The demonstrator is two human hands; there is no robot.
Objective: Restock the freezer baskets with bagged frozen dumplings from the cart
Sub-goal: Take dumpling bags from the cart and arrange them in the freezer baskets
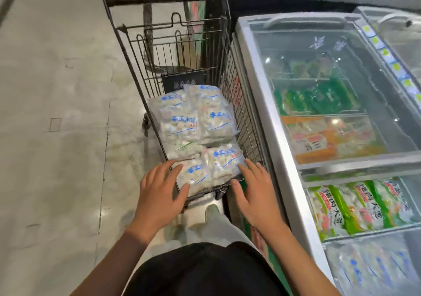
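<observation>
Both hands, left [159,195] and right [252,193], released with fingers spread, flank the nearest dumpling bags [206,170] in the cart [239,104], probably to scoop them.

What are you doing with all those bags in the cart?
A person is reaching both hands into a wire shopping cart stacked with clear bags of frozen dumplings. The left hand and right hand are spread open over the nearest bags, not yet gripping any. Beside the cart stands a chest freezer with glass lids, already holding other frozen packs.
</observation>
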